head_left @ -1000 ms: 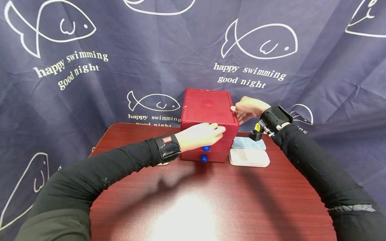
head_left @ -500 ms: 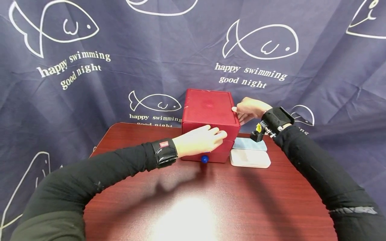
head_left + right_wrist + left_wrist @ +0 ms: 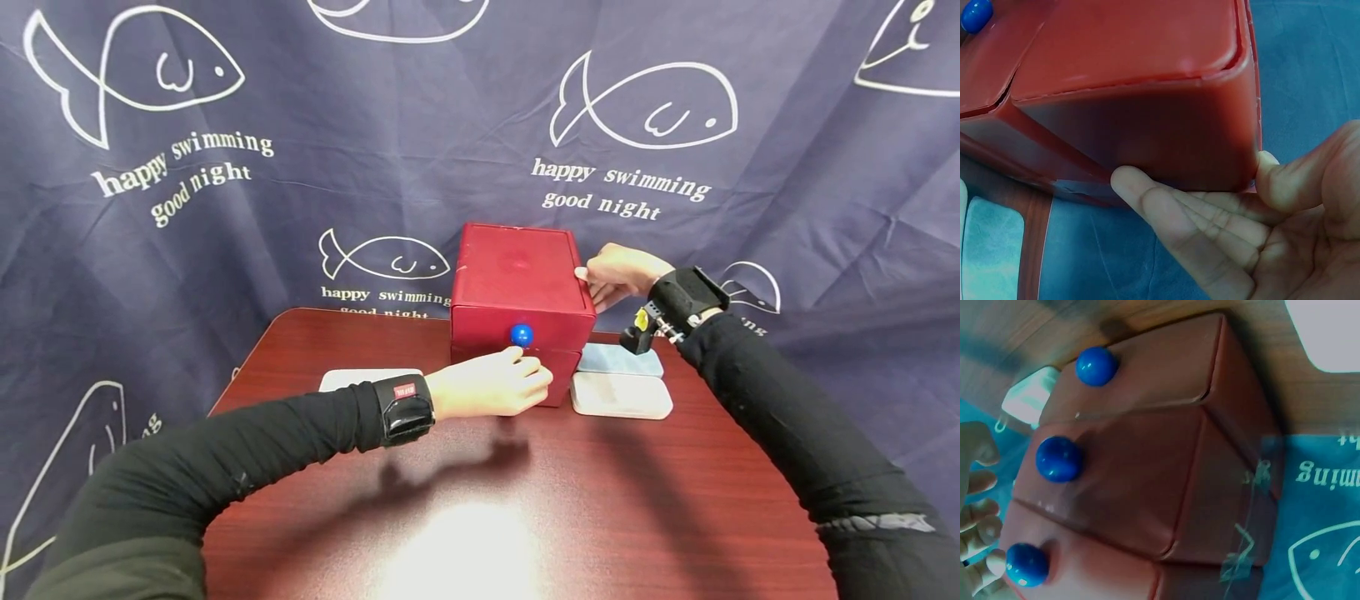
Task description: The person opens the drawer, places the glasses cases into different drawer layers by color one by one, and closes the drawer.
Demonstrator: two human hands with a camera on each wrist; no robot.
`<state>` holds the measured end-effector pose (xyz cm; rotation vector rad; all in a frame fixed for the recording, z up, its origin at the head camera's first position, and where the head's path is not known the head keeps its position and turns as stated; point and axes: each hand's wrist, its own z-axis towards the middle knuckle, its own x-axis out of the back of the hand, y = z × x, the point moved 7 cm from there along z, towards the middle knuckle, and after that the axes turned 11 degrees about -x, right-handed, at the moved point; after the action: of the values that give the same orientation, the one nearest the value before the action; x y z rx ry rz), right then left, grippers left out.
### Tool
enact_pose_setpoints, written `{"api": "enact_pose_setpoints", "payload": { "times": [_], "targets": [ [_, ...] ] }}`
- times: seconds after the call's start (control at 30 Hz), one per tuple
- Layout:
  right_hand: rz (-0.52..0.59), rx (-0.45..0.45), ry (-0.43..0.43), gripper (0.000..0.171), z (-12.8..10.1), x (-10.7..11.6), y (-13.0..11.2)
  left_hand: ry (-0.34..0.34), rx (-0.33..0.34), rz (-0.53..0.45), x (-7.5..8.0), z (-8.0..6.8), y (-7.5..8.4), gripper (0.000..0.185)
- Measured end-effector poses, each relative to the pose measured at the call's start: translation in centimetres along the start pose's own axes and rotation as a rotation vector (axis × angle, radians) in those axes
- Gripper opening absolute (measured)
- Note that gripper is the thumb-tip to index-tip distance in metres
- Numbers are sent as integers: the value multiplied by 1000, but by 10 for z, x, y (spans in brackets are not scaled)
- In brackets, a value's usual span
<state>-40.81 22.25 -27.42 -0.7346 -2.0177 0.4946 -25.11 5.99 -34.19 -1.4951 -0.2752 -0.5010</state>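
Note:
A red cabinet point(image 3: 517, 267) of three stacked drawers stands at the table's back, a blue ball knob on each drawer front. My left hand point(image 3: 491, 384) is in front of it, just below the top knob point(image 3: 522, 335), and hides the lower knobs in the head view. In the left wrist view its loosely bent fingers point(image 3: 982, 522) hold nothing; one fingertip is right beside the top knob. My right hand point(image 3: 621, 271) braces the cabinet's right side, nearly straight fingers point(image 3: 1179, 231) against the side and the thumb at the top edge.
A white case point(image 3: 621, 395) and a light blue case point(image 3: 619, 360) lie right of the cabinet. Another white case point(image 3: 367, 379) lies left, partly behind my left forearm. A printed fish curtain point(image 3: 360, 150) hangs behind the dark red table point(image 3: 600, 500).
My left hand has dropped from the top drawer's front to below its knob, uncovering that knob. The left white case shows more. My right hand and the cabinet stay in place.

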Motion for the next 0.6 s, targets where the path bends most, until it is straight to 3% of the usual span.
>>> {"api": "enact_pose_setpoints", "payload": {
  "times": [0.4,0.6],
  "targets": [
    [-5,-18,8,30,5,2,-1,-70,54,-40,-28,-7,6,11],
    [-13,-17,12,30,8,4,-1,-45,70,-39,-36,-4,4,9]
  ]
}}
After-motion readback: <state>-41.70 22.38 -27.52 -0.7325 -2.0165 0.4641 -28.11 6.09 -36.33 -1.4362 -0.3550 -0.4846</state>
